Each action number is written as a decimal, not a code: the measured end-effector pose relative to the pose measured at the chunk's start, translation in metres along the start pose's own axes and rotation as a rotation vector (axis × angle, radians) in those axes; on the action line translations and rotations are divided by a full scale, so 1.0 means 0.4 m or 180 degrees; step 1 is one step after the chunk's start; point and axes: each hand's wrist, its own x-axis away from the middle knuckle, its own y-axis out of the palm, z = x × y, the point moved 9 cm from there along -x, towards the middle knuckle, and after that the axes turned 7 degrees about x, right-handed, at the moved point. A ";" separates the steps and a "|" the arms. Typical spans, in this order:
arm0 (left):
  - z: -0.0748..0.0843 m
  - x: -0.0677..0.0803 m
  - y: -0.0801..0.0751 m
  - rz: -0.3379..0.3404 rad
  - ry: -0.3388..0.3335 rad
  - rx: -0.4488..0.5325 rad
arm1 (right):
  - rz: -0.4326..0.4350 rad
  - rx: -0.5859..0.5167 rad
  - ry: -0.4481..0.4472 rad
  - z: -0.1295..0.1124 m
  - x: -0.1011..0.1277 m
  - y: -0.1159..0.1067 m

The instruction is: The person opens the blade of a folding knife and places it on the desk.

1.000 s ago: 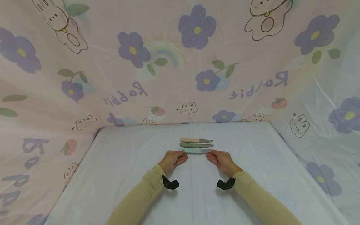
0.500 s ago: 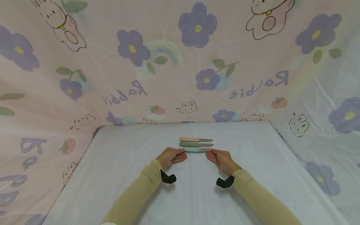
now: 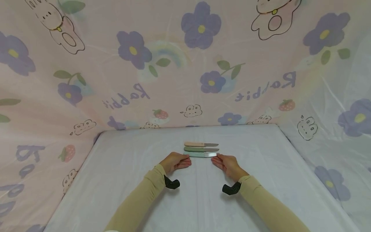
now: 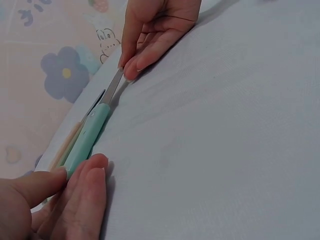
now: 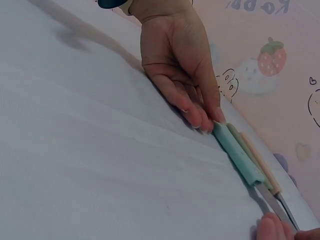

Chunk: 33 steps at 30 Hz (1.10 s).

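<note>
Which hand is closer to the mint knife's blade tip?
The right hand: its fingertips touch the blade end of the mint knife. The left hand sits at the opposite end, touching the handle.

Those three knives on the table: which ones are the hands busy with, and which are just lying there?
In hand:
mint knife, touched at its handle end by the left hand and at its blade tip by the right hand.

Lying about:
green knife
peach knife
both beside it on the table.
</note>
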 end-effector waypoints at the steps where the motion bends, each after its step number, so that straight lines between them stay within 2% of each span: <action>1: 0.000 -0.001 0.000 -0.0008 0.0003 0.0009 | 0.0012 0.0005 -0.0008 0.000 0.001 -0.001; 12: -0.004 -0.008 0.005 -0.0040 0.0065 0.0008 | 0.0177 -0.0086 -0.0120 0.002 0.000 -0.015; 24: 0.000 -0.012 -0.006 0.0046 0.0233 -0.0007 | 0.0199 -0.0068 -0.0293 -0.004 0.003 -0.011; 29: -0.006 -0.015 -0.002 0.0018 0.0470 -0.0051 | 0.0178 -0.0016 -0.0405 -0.005 0.005 -0.017; 33: -0.011 0.005 -0.004 -0.0102 0.0764 -0.0249 | -0.0097 -0.0079 -0.0600 -0.009 0.011 -0.010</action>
